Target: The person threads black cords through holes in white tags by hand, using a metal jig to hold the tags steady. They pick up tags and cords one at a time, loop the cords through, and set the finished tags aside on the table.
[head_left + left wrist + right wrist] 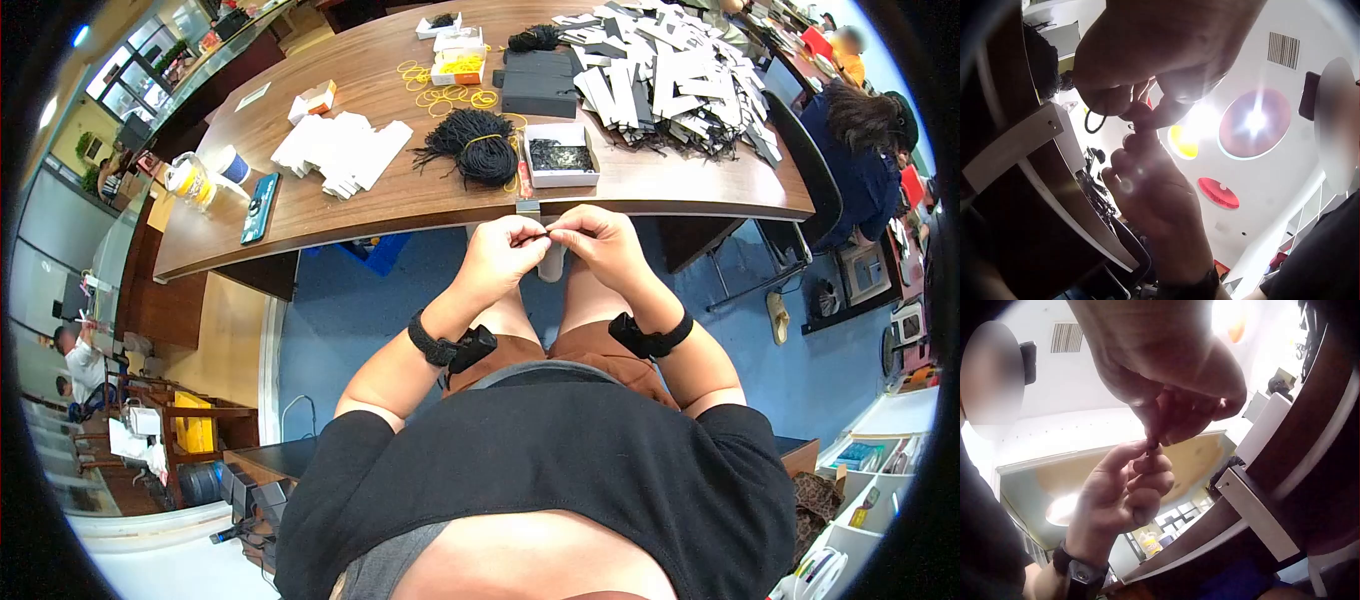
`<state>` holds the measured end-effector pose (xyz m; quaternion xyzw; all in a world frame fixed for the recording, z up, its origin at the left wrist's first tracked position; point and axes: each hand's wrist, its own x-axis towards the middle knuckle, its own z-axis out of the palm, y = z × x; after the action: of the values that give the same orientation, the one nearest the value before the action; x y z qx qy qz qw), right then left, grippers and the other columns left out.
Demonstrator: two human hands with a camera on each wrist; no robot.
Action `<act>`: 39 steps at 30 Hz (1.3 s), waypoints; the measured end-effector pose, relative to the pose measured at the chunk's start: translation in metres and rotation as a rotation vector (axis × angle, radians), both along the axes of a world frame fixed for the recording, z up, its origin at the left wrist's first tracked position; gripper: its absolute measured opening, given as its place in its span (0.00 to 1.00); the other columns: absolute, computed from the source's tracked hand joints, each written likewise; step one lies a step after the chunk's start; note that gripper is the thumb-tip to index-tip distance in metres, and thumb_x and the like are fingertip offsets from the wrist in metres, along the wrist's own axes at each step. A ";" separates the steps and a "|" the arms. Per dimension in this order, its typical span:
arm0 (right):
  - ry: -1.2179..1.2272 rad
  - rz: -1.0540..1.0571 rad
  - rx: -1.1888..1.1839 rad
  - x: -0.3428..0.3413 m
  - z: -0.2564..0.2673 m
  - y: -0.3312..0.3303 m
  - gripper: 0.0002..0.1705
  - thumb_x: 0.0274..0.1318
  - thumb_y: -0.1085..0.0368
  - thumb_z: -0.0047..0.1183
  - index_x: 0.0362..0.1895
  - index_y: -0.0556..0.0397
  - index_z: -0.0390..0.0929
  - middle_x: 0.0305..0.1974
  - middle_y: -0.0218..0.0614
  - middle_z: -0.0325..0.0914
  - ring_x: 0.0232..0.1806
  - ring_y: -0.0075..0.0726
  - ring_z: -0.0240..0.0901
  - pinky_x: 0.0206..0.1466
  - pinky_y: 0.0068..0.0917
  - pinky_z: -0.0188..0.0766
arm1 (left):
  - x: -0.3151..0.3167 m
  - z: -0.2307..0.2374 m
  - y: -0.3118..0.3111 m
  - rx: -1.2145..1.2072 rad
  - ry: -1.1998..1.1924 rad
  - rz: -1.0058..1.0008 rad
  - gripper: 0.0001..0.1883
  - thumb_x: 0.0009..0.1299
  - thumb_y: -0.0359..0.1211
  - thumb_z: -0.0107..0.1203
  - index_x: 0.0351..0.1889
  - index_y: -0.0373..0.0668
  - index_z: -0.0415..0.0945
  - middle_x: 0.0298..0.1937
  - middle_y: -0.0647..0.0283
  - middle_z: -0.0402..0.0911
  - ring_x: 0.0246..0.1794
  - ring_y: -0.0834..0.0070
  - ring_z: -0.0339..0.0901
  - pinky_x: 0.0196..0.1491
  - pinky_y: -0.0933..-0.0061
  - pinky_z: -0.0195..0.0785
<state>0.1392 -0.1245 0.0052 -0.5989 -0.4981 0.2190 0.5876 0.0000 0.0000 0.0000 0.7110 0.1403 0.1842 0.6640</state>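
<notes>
Both hands meet fingertip to fingertip just off the table's front edge. The left hand point(500, 262) and the right hand point(602, 245) pinch a small dark piece between them. In the left wrist view a thin black cord loop point(1095, 121) hangs by the left fingers, while the right hand point(1157, 187) faces them. On the table near the hands lie a bundle of black cords point(486, 148) tied with yellow and a white box point(560, 180) of small black pieces. What exactly the fingertips hold is mostly hidden.
On the table point(350, 232) are a large pile of white and black strips point(660, 80), stacked white cards point(340, 155), yellow cords point(455, 98), a black box point(538, 84), a phone point(260, 208) and a drink cup point(190, 182). A metal bracket point(528, 209) sits at the front edge.
</notes>
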 end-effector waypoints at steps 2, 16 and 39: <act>0.046 0.012 -0.080 -0.002 0.008 -0.006 0.07 0.49 0.68 0.60 0.33 0.56 0.80 0.29 0.32 0.78 0.31 0.24 0.73 0.36 0.21 0.70 | 0.000 0.002 -0.007 -0.096 -0.028 0.000 0.09 0.63 0.27 0.57 0.41 0.34 0.76 0.35 0.66 0.79 0.33 0.86 0.72 0.37 0.84 0.67; 0.974 0.402 -0.300 0.006 0.000 0.000 0.08 0.53 0.65 0.56 0.29 0.57 0.76 0.24 0.28 0.73 0.23 0.20 0.65 0.28 0.17 0.62 | -0.010 0.001 -0.013 0.280 -0.168 0.109 0.04 0.63 0.22 0.54 0.35 0.33 0.76 0.30 0.65 0.76 0.32 0.83 0.74 0.35 0.84 0.68; 0.200 -0.106 0.052 -0.028 -0.010 0.003 0.05 0.51 0.70 0.57 0.33 0.57 0.75 0.29 0.23 0.74 0.29 0.13 0.66 0.34 0.12 0.65 | 0.003 -0.007 -0.010 -0.327 -0.188 0.098 0.05 0.64 0.27 0.56 0.37 0.37 0.74 0.27 0.72 0.74 0.23 0.90 0.64 0.25 0.89 0.57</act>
<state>0.1115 -0.1213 -0.0053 -0.5839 -0.4101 0.2334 0.6606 0.0028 -0.0096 -0.0073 0.5659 0.1403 0.2566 0.7709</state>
